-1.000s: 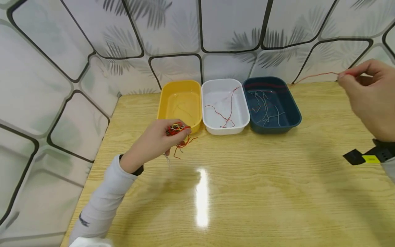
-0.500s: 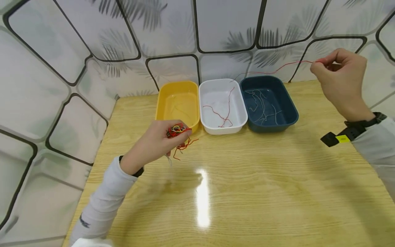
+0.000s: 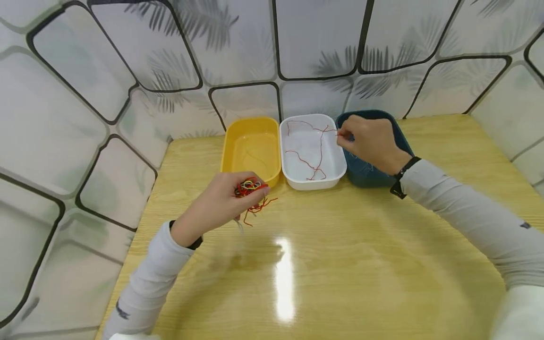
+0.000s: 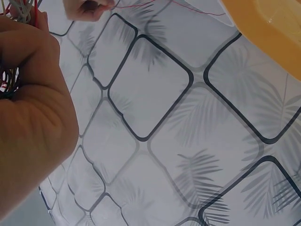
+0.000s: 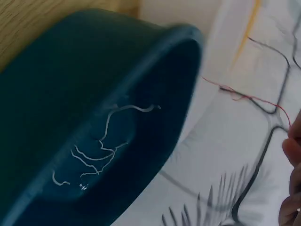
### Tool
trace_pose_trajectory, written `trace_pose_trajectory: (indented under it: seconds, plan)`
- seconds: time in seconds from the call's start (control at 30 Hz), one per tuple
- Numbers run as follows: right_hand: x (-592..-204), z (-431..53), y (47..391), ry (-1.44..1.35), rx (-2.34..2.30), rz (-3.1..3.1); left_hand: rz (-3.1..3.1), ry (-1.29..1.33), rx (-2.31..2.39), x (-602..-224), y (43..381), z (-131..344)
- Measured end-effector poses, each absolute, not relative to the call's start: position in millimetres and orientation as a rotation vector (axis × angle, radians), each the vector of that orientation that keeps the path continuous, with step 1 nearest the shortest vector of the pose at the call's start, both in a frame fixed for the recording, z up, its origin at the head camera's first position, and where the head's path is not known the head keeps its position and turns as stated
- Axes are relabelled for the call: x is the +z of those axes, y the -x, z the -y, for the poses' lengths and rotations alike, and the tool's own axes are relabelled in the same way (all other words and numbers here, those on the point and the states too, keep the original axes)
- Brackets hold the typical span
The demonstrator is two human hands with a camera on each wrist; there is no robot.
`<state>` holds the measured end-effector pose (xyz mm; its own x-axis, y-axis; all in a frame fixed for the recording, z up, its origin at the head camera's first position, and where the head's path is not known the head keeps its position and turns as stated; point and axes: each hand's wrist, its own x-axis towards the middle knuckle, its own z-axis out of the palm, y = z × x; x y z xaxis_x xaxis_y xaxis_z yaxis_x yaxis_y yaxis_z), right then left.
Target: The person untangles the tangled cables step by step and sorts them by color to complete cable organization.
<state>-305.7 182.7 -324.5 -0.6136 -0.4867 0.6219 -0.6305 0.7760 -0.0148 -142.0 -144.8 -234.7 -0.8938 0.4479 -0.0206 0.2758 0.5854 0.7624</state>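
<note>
My left hand (image 3: 221, 200) grips a tangled bundle of red, yellow and pale threads (image 3: 247, 187), with several ends hanging below the fingers, in front of the yellow bin (image 3: 250, 141). Between thumb and forefinger, my right hand (image 3: 374, 141) pinches one end of a red thread (image 3: 311, 125). That thread stretches left over the white bin (image 3: 297, 142), where other red threads (image 3: 320, 150) lie. The right hand is above the dark blue bin (image 3: 366, 180) and hides part of it. Pale threads (image 5: 109, 120) inside that bin show in the right wrist view.
The three bins stand side by side along the back of the wooden table (image 3: 340, 259), against a patterned wall covering (image 3: 318, 38). A faint yellow thread (image 3: 257, 158) lies in the yellow bin. Another patterned wall (image 3: 63, 118) rises at the left.
My right hand has moved left from the far right, bringing the red thread over the white bin. The left hand keeps holding the bundle in nearly the same place.
</note>
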Motion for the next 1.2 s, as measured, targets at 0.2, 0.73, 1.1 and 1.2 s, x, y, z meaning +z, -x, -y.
trace_pose_trajectory:
  seconds: [0.2, 0.73, 1.1, 1.2]
  plan:
    - [-338, -162, 299, -0.846, 0.187, 2.904, -2.608, -0.595, 1.193, -245, 148, 147]
    - [-331, -157, 297, -0.722, 0.305, 3.251, -2.599, -0.666, 1.180, -265, 160, 144]
    - [-326, -162, 294, -0.712, 0.410, 3.241, -2.612, -0.693, 1.171, -264, 160, 139]
    - [-324, -162, 290, -0.739, 0.500, 3.194, -2.612, -0.702, 1.176, -264, 160, 137]
